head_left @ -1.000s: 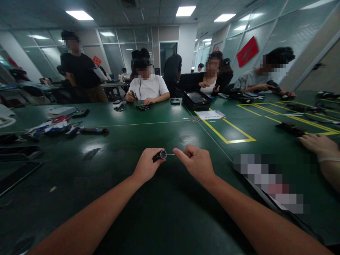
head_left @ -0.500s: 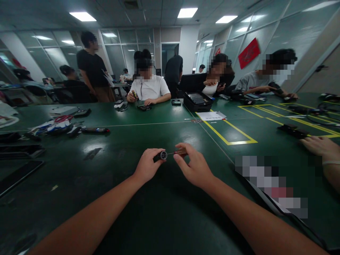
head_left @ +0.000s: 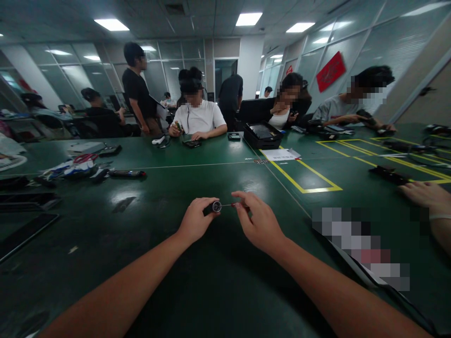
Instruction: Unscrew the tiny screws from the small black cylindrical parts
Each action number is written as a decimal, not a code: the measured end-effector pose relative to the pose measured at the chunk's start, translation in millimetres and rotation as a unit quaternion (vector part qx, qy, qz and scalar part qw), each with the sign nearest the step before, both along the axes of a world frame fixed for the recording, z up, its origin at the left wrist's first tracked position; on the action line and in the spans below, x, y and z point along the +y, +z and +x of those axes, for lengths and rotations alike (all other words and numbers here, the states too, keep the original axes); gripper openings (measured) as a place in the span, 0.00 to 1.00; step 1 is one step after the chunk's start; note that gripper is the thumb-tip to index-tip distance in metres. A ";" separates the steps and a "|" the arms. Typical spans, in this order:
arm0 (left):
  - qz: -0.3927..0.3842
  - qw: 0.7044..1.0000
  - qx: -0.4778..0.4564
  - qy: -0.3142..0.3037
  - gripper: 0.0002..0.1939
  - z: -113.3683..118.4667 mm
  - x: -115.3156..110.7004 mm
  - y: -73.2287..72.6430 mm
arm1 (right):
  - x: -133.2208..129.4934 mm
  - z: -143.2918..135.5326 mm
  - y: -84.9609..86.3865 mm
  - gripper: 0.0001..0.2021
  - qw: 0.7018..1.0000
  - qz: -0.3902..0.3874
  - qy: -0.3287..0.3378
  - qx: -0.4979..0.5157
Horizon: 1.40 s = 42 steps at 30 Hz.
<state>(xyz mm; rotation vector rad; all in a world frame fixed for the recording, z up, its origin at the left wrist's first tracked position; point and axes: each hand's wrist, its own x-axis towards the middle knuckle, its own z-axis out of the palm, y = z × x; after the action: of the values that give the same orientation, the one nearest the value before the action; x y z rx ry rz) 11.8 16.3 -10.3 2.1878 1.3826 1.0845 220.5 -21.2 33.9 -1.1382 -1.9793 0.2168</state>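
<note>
Near the middle of the view, my left hand (head_left: 198, 219) is closed round a dark cylinder (head_left: 216, 206) whose round, silver-rimmed end faces me. My right hand (head_left: 259, 218) pinches a screwdriver (head_left: 233, 204) with a reddish handle, mostly hidden by the fingers. Its thin metal shaft points left and reaches the side of the cylinder; whether the tip is inside cannot be seen. Both hands are over the green table (head_left: 197, 291).
Gloves and cables (head_left: 79, 166) lie at the left, beside a dark pen-shaped tool (head_left: 127, 173). A black crate (head_left: 262, 136) stands at the back. Another person's hand (head_left: 428, 197) rests at the right, near a black device (head_left: 389, 174). Several people sit beyond.
My right thumb and fingers have shifted slightly on the screwdriver handle, and the thumb is higher. My left hand looks unchanged. A standing person in the background has moved right.
</note>
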 end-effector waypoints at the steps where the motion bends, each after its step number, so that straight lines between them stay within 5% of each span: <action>1: -0.001 1.000 0.000 0.001 0.19 -0.3 0.2 -0.2 | 0.6 0.7 -0.1 0.15 1.000 0.004 0.009 0.002; 12: -0.003 1.000 0.004 -0.010 0.18 -0.4 -2.2 2.0 | 0.7 -1.8 -0.9 0.18 0.996 -0.081 -0.006 0.024; 19: 0.010 1.000 0.001 0.003 0.19 -0.1 -0.2 -1.3 | 4.5 -0.7 -6.1 0.10 0.995 -0.057 0.007 0.086; 42: 0.025 1.000 0.013 -0.013 0.18 1.7 -3.0 2.9 | 2.7 -1.8 -4.0 0.16 0.997 -0.054 -0.018 0.056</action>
<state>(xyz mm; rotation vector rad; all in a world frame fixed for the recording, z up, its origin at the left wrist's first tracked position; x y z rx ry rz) 13.5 13.3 -7.4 2.2571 1.3490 1.0972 218.8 -18.5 29.9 -1.2039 -1.8652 0.3657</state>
